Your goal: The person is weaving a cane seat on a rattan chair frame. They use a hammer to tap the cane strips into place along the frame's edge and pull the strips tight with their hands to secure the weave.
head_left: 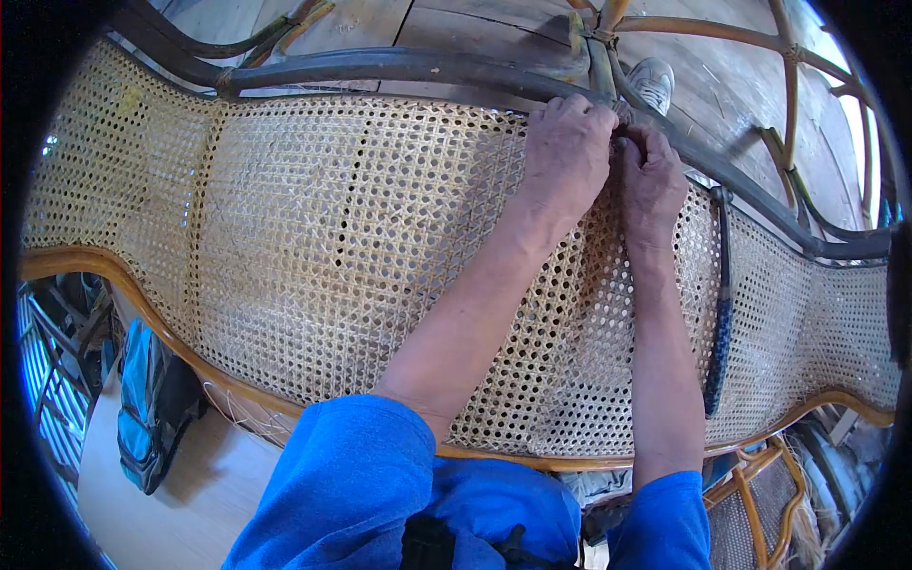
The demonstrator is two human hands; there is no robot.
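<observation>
A wide sheet of woven cane webbing stretches across a curved rattan furniture frame before me. Along its far side runs a dark rail, and along its near side a varnished light-brown rail. My left hand is closed at the webbing's far edge, its fingers curled against the dark rail. Close beside it, my right hand is closed too, thumb and fingers bent together. Whatever they grip there is hidden by the fingers. A hammer with a black-and-blue patterned grip lies on the webbing right of my right forearm.
Beyond the rail, bent rattan poles rise from the plank floor, and a shoe shows there. A blue-and-black backpack is at the lower left. More rattan furniture parts are at the lower right.
</observation>
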